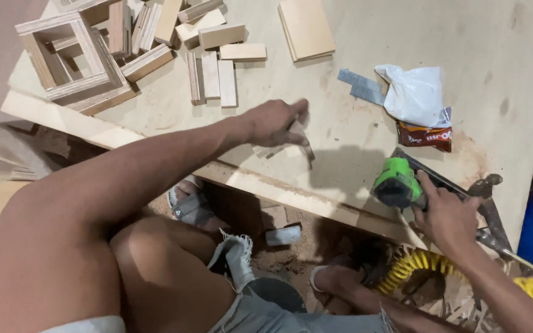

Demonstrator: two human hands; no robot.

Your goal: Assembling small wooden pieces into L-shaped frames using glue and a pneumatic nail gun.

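Nailer sits at about four o'clock on the board, and our right hand is wrapped tight around its grip, fingers curled over the dark handle behind the green body. We see a yellow coiled hose trailing off at five o'clock, below the board's edge. The board itself is the largest thing here, a pale plywood sheet filling the upper frame from ten to three o'clock.

At eleven o'clock we find open square frames stacked among loose wood blocks, which spread toward twelve. A flat panel lies at twelve o'clock, apart from the blocks. At two o'clock a white bag rests touching a red-brown packet, with grey nail strips just beside them on the left.

Near the centre, our left hand reaches across with the fingers pinched narrow on a small strip that lies on the board; we cannot tell what the strip is made of. The two hands are well apart. Our sandal shows below the board at six o'clock.
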